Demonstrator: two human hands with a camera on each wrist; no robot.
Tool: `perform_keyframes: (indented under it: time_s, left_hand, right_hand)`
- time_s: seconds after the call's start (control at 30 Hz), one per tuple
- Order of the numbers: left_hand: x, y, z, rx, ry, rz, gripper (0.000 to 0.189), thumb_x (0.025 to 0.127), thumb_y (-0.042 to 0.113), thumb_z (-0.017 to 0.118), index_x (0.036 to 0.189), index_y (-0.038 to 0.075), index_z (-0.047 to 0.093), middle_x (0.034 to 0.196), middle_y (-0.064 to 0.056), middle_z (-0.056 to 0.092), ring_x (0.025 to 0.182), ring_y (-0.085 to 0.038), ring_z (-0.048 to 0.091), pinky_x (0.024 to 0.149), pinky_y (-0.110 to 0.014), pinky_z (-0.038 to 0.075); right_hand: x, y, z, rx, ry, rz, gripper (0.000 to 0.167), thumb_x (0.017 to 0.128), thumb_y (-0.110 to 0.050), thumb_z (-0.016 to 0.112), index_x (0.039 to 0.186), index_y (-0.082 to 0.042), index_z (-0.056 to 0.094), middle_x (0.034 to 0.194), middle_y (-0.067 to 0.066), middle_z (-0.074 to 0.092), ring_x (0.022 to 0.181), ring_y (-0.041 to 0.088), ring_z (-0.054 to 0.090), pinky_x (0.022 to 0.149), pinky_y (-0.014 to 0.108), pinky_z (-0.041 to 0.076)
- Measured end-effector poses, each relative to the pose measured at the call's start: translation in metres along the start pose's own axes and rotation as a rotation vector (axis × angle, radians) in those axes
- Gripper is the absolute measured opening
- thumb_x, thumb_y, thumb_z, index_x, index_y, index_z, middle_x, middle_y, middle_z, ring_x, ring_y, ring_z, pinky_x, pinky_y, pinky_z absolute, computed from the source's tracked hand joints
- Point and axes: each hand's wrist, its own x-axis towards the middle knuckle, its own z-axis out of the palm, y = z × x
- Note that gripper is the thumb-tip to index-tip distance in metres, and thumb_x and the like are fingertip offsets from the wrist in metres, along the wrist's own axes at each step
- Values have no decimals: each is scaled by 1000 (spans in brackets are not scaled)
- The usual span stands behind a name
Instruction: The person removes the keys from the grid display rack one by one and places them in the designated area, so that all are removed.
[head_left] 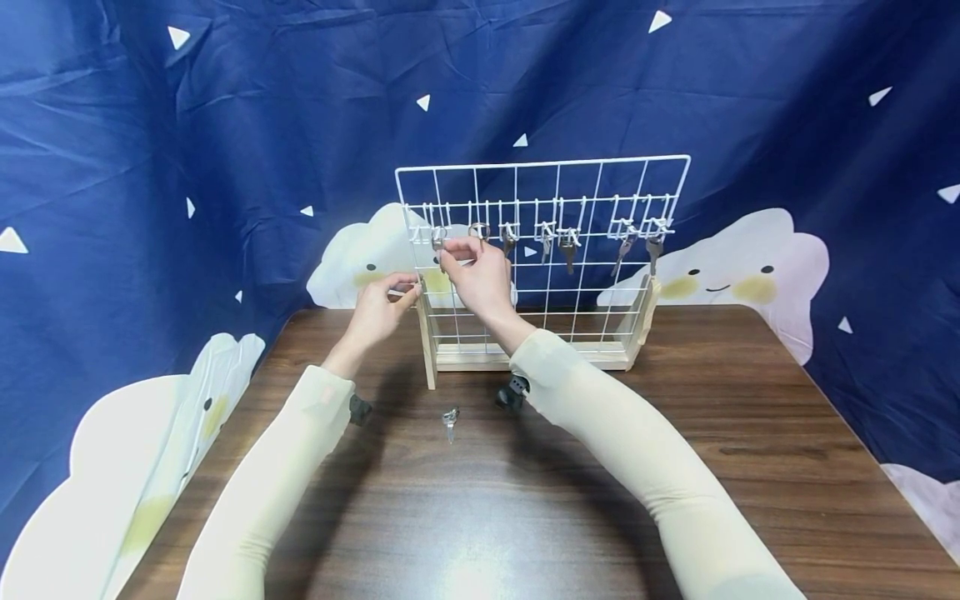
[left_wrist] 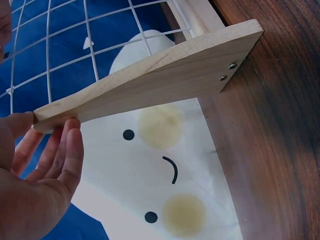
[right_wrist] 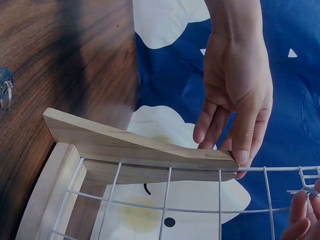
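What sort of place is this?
Looks like a staged indoor tabletop setup, though the wider room isn't visible: a cloud-print backdrop cloth, a wood-grain table and a wire rack hung with keys.

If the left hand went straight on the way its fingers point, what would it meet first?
The wooden side piece, whose upper end the left hand pinches now. The wire grid seems next beyond it, though depth there is hard to judge.
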Motion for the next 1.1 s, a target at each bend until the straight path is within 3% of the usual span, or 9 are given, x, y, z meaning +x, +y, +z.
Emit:
perform_keyframes:
  time_s: [0.83,1.1]
  left_hand:
    - [0,-1,0,8,-7,2,31,98,21,65,124,5,67,113,-19,73,102,-36,72,91,-44,60]
    - [0,-1,0,1,-6,6,31,98,20,65,125,4,67,114,-20,73,102,-37,72,90,-44,60]
  right_hand:
    - [4,-4,3,-103,5,-9,20,88,-35,74,100,-19,76,91,0,78,76,14,66,65,23,46]
    - [2,-2,1,-63,8,-32,14,88,-30,73,96,-18,76,90,0,78,72,13,69,66,24,50]
